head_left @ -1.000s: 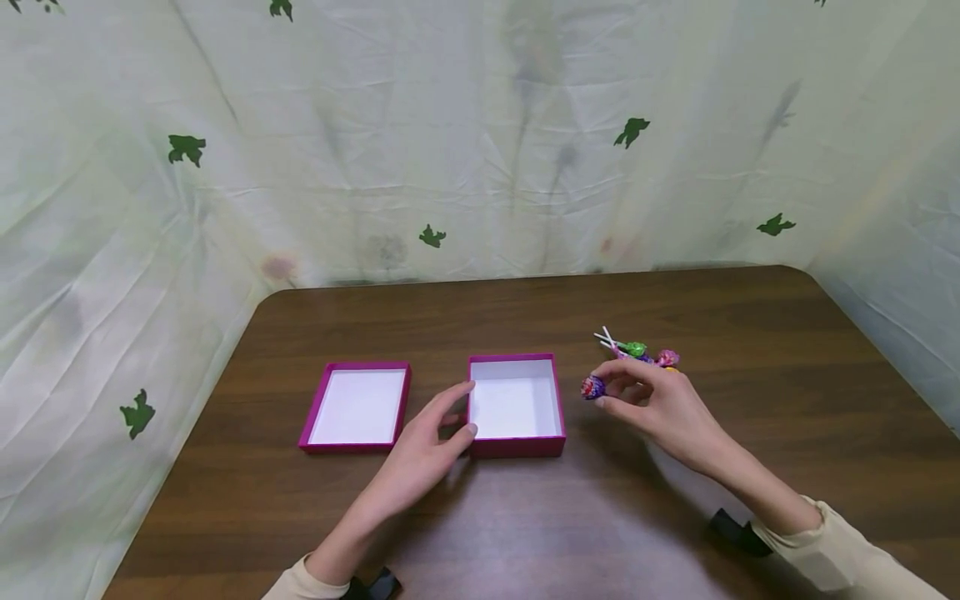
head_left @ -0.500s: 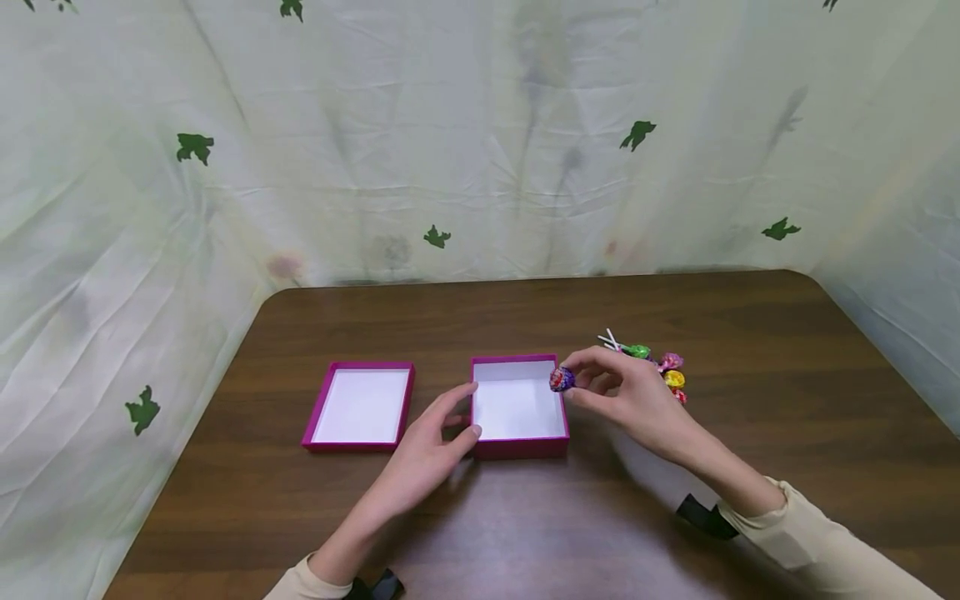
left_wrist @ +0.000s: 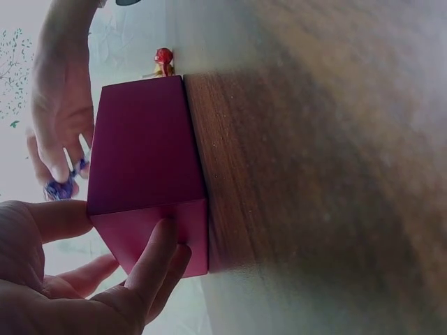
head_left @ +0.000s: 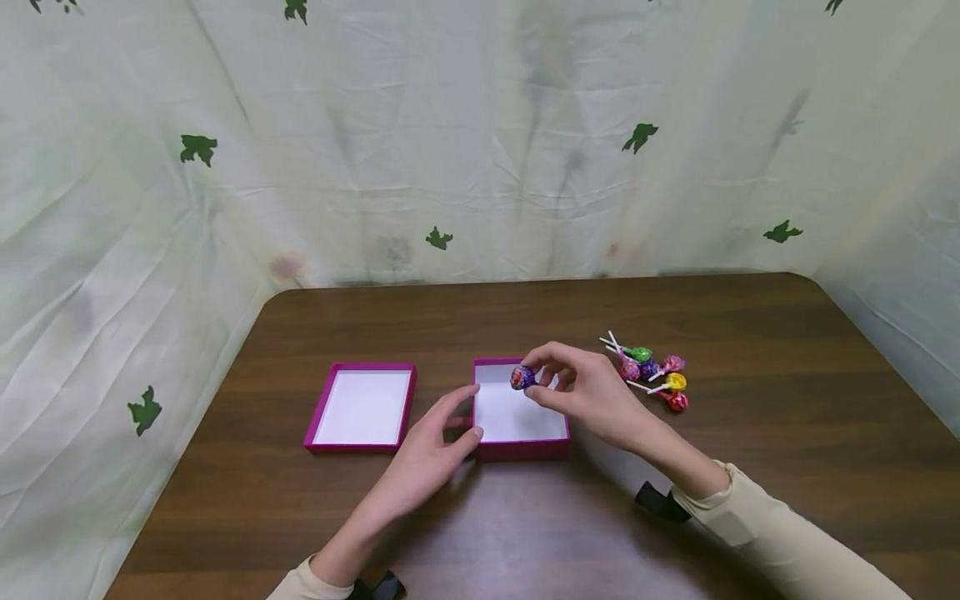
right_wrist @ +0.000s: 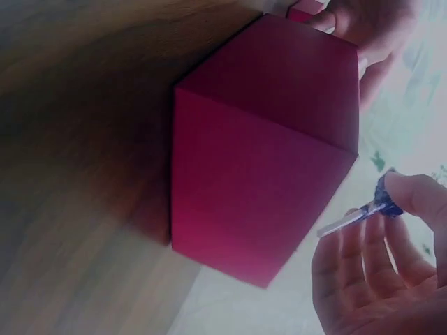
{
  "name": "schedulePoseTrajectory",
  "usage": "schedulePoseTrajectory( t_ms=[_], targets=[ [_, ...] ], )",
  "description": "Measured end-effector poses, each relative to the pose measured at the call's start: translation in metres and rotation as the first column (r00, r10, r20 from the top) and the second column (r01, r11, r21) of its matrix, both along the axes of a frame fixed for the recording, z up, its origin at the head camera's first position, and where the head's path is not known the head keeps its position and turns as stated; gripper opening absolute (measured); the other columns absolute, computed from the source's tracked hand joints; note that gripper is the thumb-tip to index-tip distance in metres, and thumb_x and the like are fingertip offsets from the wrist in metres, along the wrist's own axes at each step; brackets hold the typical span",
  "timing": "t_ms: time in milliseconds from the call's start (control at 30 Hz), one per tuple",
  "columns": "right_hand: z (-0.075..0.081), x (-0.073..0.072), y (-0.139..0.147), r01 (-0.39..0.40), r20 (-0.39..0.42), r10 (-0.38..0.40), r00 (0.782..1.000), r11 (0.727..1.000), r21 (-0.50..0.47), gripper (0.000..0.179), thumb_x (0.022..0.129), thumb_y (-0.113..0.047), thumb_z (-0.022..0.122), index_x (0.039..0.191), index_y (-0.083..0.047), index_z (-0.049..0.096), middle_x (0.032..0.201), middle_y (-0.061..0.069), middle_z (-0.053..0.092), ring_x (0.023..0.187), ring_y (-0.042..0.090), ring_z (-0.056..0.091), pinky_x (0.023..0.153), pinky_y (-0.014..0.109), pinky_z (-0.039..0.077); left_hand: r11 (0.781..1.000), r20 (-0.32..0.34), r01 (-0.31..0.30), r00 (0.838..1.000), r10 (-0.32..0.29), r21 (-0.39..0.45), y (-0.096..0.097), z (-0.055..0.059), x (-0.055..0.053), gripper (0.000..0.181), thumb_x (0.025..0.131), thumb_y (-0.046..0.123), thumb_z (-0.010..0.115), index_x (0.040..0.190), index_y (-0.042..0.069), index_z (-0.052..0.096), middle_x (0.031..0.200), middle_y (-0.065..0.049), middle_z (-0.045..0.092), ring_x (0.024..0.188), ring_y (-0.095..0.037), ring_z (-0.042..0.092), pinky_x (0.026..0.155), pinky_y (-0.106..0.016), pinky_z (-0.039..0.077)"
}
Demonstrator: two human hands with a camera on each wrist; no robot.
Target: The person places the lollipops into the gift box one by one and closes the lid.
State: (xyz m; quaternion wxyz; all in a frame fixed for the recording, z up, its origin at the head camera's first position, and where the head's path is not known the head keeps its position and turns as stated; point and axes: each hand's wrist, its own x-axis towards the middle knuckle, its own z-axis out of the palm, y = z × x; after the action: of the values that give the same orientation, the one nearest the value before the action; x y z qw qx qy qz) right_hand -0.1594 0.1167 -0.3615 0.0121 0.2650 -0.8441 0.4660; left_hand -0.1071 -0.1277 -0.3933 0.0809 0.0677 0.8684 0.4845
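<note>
A purple-and-red-wrapped lollipop [head_left: 522,378], pinched in the right hand's [head_left: 588,393] grip, hangs over the open magenta cardboard box [head_left: 522,451] at frame centre, farther left than half a second ago; the left hand's [head_left: 431,448] spread fingers touch the box's left wall. Magenta-rimmed lid [head_left: 362,408] centre-left, colourful wrapped lollipops [head_left: 649,369] centre-right, on the brown wooden tabletop [head_left: 525,525].

A cream fabric right sleeve [head_left: 787,537], loosely creased, matches the cream fabric left sleeve [head_left: 306,583]. A small, black, angular right wrist fitting [head_left: 662,503] and similar black left wrist fitting [head_left: 387,586] adjoin them.
</note>
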Motion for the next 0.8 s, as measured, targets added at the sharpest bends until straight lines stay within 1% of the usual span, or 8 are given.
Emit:
schedulePoseTrajectory(
  t_ms=[167, 300, 400, 500, 633, 800],
  targets=[
    [-0.004, -0.007, -0.013, -0.010, 0.004, 0.010, 1.000, 1.000, 0.002, 0.024, 0.085, -0.017, 0.078, 0.106, -0.024, 0.068, 0.091, -0.012, 0.066, 0.081, 0.010, 0.060, 0.072, 0.040, 0.052, 1.000, 0.004, 0.003, 1.000, -0.003, 0.002, 0.000, -0.001, 0.000, 0.054, 0.096, 0.026, 0.064, 0.146, 0.026, 0.046, 0.148, -0.002, 0.044, 0.119, -0.027, 0.057, 0.094, -0.050, 0.047],
    [-0.008, -0.011, -0.022, -0.026, 0.002, 0.026, 1.000, 1.000, 0.015, 0.023, 0.085, -0.016, 0.078, 0.106, -0.021, 0.069, 0.092, -0.012, 0.066, 0.081, 0.009, 0.060, 0.074, 0.036, 0.053, 1.000, 0.007, 0.002, 1.000, -0.002, 0.006, 0.000, 0.000, 0.000, 0.054, 0.096, 0.026, 0.064, 0.146, 0.026, 0.045, 0.148, -0.001, 0.044, 0.119, -0.027, 0.058, 0.094, -0.051, 0.047],
    [-0.011, -0.014, -0.028, -0.027, -0.011, 0.028, 1.000, 0.998, 0.048, 0.023, 0.084, -0.015, 0.079, 0.105, -0.020, 0.069, 0.093, -0.012, 0.067, 0.080, 0.009, 0.060, 0.071, 0.031, 0.052, 1.000, 0.007, 0.002, 1.000, -0.002, 0.007, -0.001, 0.000, 0.000, 0.054, 0.096, 0.025, 0.064, 0.147, 0.025, 0.045, 0.147, -0.001, 0.045, 0.119, -0.026, 0.058, 0.094, -0.051, 0.047],
    [-0.012, -0.016, -0.033, -0.023, -0.011, 0.024, 1.000, 0.996, 0.088, 0.024, 0.083, -0.015, 0.080, 0.104, -0.019, 0.070, 0.092, -0.012, 0.067, 0.079, 0.009, 0.061, 0.069, 0.031, 0.050, 1.000, 0.008, 0.002, 1.000, -0.002, 0.010, -0.001, 0.000, 0.000, 0.054, 0.096, 0.024, 0.064, 0.147, 0.025, 0.045, 0.147, -0.001, 0.045, 0.119, -0.026, 0.058, 0.093, -0.051, 0.048],
    [-0.012, -0.019, -0.041, -0.008, 0.012, 0.006, 1.000, 0.988, 0.155, 0.023, 0.081, -0.015, 0.080, 0.102, -0.021, 0.071, 0.087, -0.013, 0.067, 0.078, 0.009, 0.061, 0.068, 0.032, 0.048, 1.000, 0.005, 0.002, 1.000, -0.002, 0.018, -0.001, 0.000, 0.000, 0.054, 0.096, 0.024, 0.064, 0.146, 0.027, 0.046, 0.147, -0.001, 0.045, 0.118, -0.026, 0.058, 0.093, -0.050, 0.048],
    [-0.011, -0.022, -0.049, 0.016, 0.041, -0.026, 0.999, 0.972, 0.232, 0.021, 0.080, -0.011, 0.079, 0.099, -0.018, 0.073, 0.082, -0.011, 0.066, 0.077, 0.009, 0.060, 0.069, 0.031, 0.047, 0.999, 0.006, 0.005, 1.000, -0.005, 0.034, -0.001, -0.001, 0.000, 0.053, 0.096, 0.024, 0.064, 0.145, 0.030, 0.046, 0.147, 0.000, 0.045, 0.119, -0.025, 0.058, 0.092, -0.048, 0.048]
  ],
)
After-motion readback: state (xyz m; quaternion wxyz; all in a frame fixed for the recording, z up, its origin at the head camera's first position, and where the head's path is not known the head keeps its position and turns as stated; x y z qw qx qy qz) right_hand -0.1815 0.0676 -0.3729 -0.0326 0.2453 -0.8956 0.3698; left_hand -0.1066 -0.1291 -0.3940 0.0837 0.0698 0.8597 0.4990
